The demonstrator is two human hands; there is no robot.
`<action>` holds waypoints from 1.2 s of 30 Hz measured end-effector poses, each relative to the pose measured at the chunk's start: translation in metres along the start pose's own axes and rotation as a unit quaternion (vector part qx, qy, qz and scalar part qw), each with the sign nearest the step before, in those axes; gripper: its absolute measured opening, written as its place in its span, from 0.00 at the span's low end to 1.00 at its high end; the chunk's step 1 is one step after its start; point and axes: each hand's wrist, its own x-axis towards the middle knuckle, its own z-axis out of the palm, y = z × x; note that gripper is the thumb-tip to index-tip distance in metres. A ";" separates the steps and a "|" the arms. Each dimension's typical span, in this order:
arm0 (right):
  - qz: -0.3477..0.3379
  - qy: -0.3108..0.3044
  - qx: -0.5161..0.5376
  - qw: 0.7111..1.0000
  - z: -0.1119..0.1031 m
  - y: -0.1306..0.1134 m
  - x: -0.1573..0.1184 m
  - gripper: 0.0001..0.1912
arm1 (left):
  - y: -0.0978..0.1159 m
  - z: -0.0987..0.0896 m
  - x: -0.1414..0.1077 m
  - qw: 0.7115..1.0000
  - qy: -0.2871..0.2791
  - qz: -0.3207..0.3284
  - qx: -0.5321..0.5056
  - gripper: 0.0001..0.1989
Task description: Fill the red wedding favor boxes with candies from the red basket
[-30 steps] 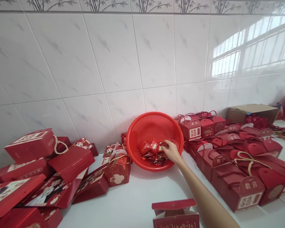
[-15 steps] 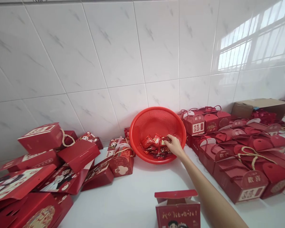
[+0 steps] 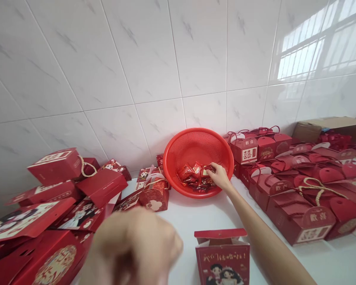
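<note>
My right hand reaches into a red plastic colander that leans back by the wall. Its fingers are pinched on a small wrapped sweet with a pale patch. Several more shiny red packets lie in the bottom of the colander. My left hand hangs in the near foreground, smeared by motion; its fingers look curled, but what they hold, if anything, does not show. A red gift box with a cartoon couple printed on it stands upright with its top open, between my two arms.
On the left, red gift boxes lie in a loose heap. Rows of red handled boxes fill the right side of the white table. A brown cardboard carton stands at the back right. Behind everything rises a tiled wall.
My left hand has come into view from below, in front of the boxes on the left. My right hand stays at the packets in the colander. The view has shifted slightly.
</note>
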 end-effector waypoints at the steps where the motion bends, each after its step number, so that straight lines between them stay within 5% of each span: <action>1: 0.000 0.002 0.002 1.000 0.000 0.000 0.000 0.06 | 0.000 0.006 0.015 1.000 -0.006 0.005 -0.025 0.19; 4: 0.006 0.005 0.005 1.000 0.000 0.001 0.000 0.06 | -0.017 0.023 0.060 0.998 0.001 -0.001 -0.058 0.10; 8: 0.007 0.011 0.010 1.000 0.000 0.000 0.000 0.08 | -0.083 0.043 0.104 0.997 -0.038 -0.066 0.014 0.10; 12: 0.008 0.016 0.024 1.000 0.001 -0.002 0.000 0.10 | -0.154 0.063 0.115 0.974 -0.117 -0.101 0.166 0.07; 15: 0.016 0.015 0.035 0.999 0.001 -0.003 0.000 0.10 | -0.183 0.080 0.108 0.934 -0.163 -0.104 0.301 0.14; 19: 0.028 0.006 0.057 0.998 0.001 -0.004 0.000 0.11 | -0.197 0.092 0.104 0.913 -0.156 -0.097 0.366 0.12; 25: 0.077 -0.033 0.142 0.986 0.001 -0.007 0.002 0.09 | -0.213 0.087 0.112 0.970 -0.039 -0.118 0.210 0.10; 31: 0.225 -0.067 0.389 0.891 -0.004 -0.014 0.004 0.05 | -0.224 0.082 0.113 0.988 -0.004 -0.150 -0.024 0.16; 36: 0.251 -0.053 0.416 0.873 -0.006 -0.017 0.005 0.03 | -0.226 0.082 0.115 0.975 0.008 -0.191 -0.115 0.16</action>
